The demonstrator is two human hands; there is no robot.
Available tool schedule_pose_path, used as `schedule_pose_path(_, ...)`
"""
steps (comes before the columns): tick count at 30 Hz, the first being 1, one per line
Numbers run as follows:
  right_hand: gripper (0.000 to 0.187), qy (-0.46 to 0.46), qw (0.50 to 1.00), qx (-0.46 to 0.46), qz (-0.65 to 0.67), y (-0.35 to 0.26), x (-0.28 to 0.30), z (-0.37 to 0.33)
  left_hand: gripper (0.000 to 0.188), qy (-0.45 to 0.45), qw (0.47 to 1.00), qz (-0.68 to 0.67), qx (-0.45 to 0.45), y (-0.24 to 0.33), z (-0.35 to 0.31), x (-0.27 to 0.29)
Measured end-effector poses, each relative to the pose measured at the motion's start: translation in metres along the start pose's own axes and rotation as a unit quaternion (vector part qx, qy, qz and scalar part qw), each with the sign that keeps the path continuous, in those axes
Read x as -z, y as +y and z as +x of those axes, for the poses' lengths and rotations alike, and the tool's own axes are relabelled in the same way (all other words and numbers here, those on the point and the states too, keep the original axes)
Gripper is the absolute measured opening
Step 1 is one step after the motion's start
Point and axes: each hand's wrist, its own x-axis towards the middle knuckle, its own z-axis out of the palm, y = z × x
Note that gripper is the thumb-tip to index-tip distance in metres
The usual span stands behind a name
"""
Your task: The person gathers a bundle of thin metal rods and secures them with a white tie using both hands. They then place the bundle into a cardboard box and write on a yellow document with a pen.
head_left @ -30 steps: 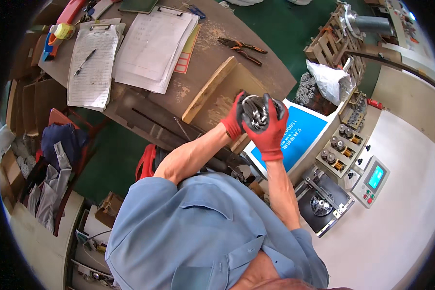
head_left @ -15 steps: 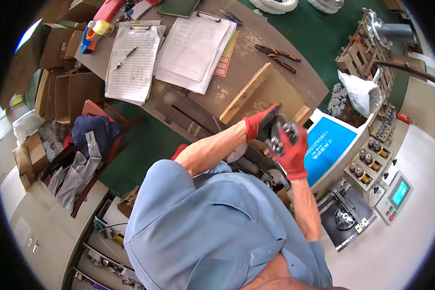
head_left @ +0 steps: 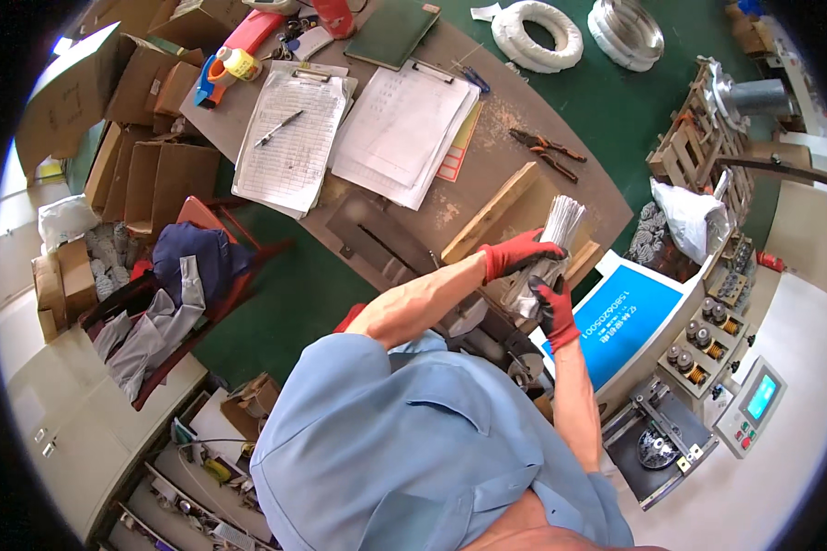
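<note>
Both my hands wear red gloves with dark palms and fingers. Between them is a bundle of thin silvery metal rods or wires (head_left: 563, 220), tilted, with its upper end fanned toward the far side. My left hand (head_left: 524, 254) wraps over the bundle's middle from the left. Lower down, my right hand (head_left: 555, 310) closes round it from the right. The bundle's lower part is partly hidden by the gloves. Beneath them sits a wooden tray or open box (head_left: 490, 216) with raised edges, at the brown table's right end.
Pliers (head_left: 547, 154) and clipboards with papers (head_left: 397, 138) lie on the brown table (head_left: 487, 119). On the right are a machine with a blue panel (head_left: 606, 321) and a control box with a screen (head_left: 750, 409). A red chair (head_left: 213, 220) holding clothes stands left.
My hands have come closer together, and the silvery bundle now stands out clearly above them. Earlier, only dark, shiny shapes showed between the gloves. The whole view has shifted slightly.
</note>
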Motion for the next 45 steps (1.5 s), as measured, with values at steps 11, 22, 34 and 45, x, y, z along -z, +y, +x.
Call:
schedule_pose_path(11, 0.089, 0.349, 0.741, -0.027, -0.573, 0.057, -0.044, 0.048, 0.049, 0.534, 0.657, 0.524, -0.092, 0.096, -0.017, 0.221)
schedule_pose_path(22, 0.085, 0.342, 0.852, 0.052, -0.394, 0.065, -0.028, -0.013, 0.015, 0.453, 0.536, 0.710, 0.055, 0.094, 0.002, 0.276)
schedule_pose_path(34, 0.064, 0.382, 0.858, 0.133, -0.316, 0.054, -0.047, -0.056, 0.025, 0.407, 0.686, 0.586, -0.144, 0.097, -0.034, 0.242)
schedule_pose_path(45, 0.027, 0.377, 0.885, 0.269, -0.041, 0.011, -0.032, -0.116, 0.026, -0.126, 0.834, 0.525, -0.113, 0.041, -0.090, -0.056)
